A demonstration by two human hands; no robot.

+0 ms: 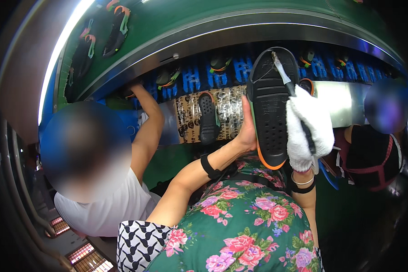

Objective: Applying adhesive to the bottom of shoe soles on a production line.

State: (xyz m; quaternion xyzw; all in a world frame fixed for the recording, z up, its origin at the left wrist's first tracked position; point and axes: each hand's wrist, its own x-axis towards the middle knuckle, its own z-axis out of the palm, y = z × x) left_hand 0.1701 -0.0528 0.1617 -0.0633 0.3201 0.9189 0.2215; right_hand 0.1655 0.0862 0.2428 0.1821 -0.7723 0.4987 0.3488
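Observation:
A long black shoe sole (pixel 271 122) with ribs, rows of small holes and an orange and green edge is held up in front of me. My bare left hand (pixel 246 131) grips its left side, thumb along the edge and other fingers hidden behind. In a white glove, my right hand (pixel 310 127) is closed round a thin brush (pixel 281 68) with a dark handle and a pale tip. The brush tip lies against the far, rounded end of the sole. Another black perforated shoe sole (pixel 207 113) rests on the bench beyond my left hand.
Tape-covered cardboard (pixel 231 104) covers part of the metal bench (pixel 337 97). Behind it, a rack with blue holders (pixel 191 81) carries several shoes. More shoes lie on a green belt (pixel 167 20). One co-worker (pixel 109 195) reaches in at left; another (pixel 371 158) is at right.

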